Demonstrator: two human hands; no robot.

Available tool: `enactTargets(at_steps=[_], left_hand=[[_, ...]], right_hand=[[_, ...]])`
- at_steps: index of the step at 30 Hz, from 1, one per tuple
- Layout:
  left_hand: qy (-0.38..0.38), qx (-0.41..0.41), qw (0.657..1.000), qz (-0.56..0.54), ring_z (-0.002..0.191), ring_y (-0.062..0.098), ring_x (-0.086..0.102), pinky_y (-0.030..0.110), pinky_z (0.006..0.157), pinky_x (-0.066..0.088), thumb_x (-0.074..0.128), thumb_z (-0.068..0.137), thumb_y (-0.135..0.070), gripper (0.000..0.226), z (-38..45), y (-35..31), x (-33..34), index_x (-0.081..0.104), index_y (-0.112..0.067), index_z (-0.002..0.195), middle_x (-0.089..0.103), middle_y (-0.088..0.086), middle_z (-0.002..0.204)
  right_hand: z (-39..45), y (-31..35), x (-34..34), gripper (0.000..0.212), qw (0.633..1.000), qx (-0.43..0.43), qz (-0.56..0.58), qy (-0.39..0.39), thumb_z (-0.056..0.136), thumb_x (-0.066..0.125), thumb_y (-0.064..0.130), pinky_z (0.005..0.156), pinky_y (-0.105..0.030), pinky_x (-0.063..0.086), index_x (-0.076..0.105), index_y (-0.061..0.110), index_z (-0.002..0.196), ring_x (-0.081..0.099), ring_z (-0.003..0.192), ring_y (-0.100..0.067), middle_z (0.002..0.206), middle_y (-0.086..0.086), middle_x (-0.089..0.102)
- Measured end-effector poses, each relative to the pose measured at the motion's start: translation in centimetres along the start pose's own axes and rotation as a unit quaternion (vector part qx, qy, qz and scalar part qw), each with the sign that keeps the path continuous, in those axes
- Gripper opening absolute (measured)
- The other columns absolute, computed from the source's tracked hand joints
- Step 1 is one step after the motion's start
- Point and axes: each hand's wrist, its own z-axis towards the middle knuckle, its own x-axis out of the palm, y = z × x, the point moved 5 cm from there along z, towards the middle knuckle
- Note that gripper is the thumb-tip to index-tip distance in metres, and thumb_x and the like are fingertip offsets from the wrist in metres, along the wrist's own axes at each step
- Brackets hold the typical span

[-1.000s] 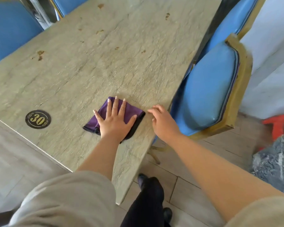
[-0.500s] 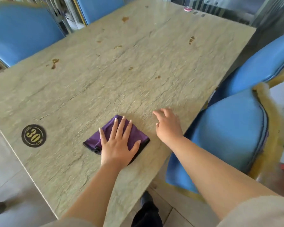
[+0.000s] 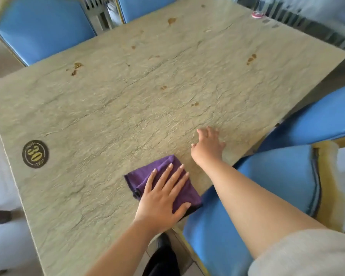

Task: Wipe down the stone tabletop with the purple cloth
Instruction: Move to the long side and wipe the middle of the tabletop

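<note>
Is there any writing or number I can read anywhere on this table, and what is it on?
"30": gold numerals on the round dark badge fixed to the stone tabletop near its left edge.
Small gold lettering above and below the 30 on that badge: too small to read.
The red-and-white item at the far edge: too blurred to read.

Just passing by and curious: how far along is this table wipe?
Early on. Nothing looks finished yet. The left hand presses the purple cloth flat near the tabletop's near edge; the right hand rests on the stone. Brown stains farther across remain untouched.
</note>
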Motion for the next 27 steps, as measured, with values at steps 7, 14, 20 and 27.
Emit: enactTargets(at_steps=[7,14,20,27], left_hand=[[-0.017,-0.324,0.946,0.011,0.149,0.014,-0.005,0.061,0.114,-0.012,0.017,0.086,-0.075,0.066,4.0,7.6,-1.4,0.006,-0.053,0.147,-0.001,-0.007,0.162],[-0.055,-0.296,0.954,-0.012,0.149,0.02,-0.007,0.055,0.118,-0.005,0.026,0.089,-0.065,0.069,7.3,-0.9,-0.3,0.013,-0.039,0.152,-0.001,-0.001,0.163],[-0.059,-0.175,0.983,0.004,0.149,0.01,0.006,0.064,0.114,-0.001,0.036,0.088,-0.069,0.074,5.2,-1.3,-0.4,0.01,-0.04,0.152,0.008,-0.016,0.16],[-0.044,-0.464,0.883,-0.048,0.147,0.011,-0.014,0.063,0.112,-0.012,0.018,0.09,-0.068,0.071,10.4,6.8,-1.7,-0.003,-0.039,0.152,-0.01,-0.013,0.161]], right_hand=[[0.3,0.3,-0.5,0.075,0.995,-0.014,-0.059,0.083,0.092,0.043,0.017,0.114,-0.06,0.009,0.0,0.027,0.152,-0.013,0.145,-0.034,0.159,-0.006,-0.016],[2.1,0.0,-3.3,0.075,0.978,-0.101,-0.129,0.126,0.085,0.047,0.0,0.108,-0.045,0.03,0.019,0.027,0.15,0.004,0.143,-0.03,0.157,-0.002,0.003],[4.4,-0.3,-4.1,0.079,0.962,-0.175,-0.167,0.128,0.079,0.042,-0.011,0.104,-0.042,0.037,0.03,0.034,0.142,0.02,0.133,-0.027,0.146,0.0,0.014],[8.4,-2.0,-4.9,0.043,0.941,-0.298,-0.067,0.147,0.095,0.042,0.008,0.101,-0.03,0.035,0.055,0.034,0.127,0.036,0.122,-0.017,0.134,0.004,0.04]])
